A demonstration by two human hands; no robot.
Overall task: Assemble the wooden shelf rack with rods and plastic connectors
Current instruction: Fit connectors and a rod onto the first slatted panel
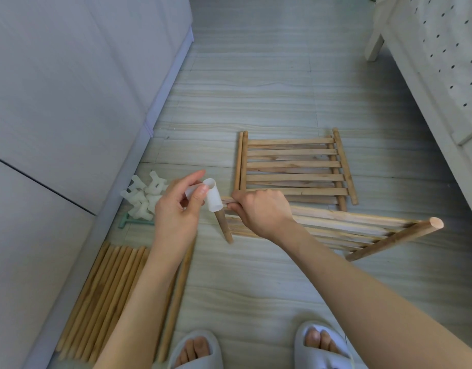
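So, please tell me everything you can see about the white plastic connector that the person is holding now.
The white plastic connector looks matte and slightly translucent, made of short tubes joined at an angle. One round opening faces up; another tube points down over the end of the side rod of the slatted shelf panel. The left hand pinches it, thumb in front. The right hand grips the panel just beside it. It is held above the floor, near the pile of spare connectors.

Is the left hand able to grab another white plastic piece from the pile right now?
Probably not yet: the left hand already grips a white connector on the shelf panel. The pile lies uncovered beside it.
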